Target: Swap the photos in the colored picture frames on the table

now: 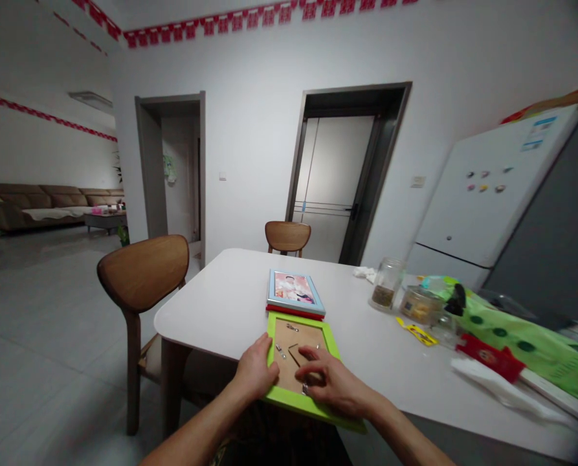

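A green picture frame (pixel 333 338) lies back side up at the table's near edge, its brown backing board (pixel 289 377) showing small metal clips and a thin angled outline near the middle. My left hand (pixel 258 367) grips the frame's left side, thumb on top. Over the right part of the backing is my right hand (pixel 334 382), fingers bent, with the fingertips near a small metal clip (pixel 305 389); whether they hold anything is too small to tell. Just beyond the green frame, a light blue frame (pixel 296 290) with a picture rests on a red one (pixel 274 311).
On the white table (pixel 211 298), a glass jar (pixel 387 285), a food container (pixel 419 304), a yellow packet (pixel 421 332), a red item (pixel 492 357) and a green bag (pixel 526 343) sit to the right. Wooden chairs stand left (pixel 147 272) and behind (pixel 287 237).
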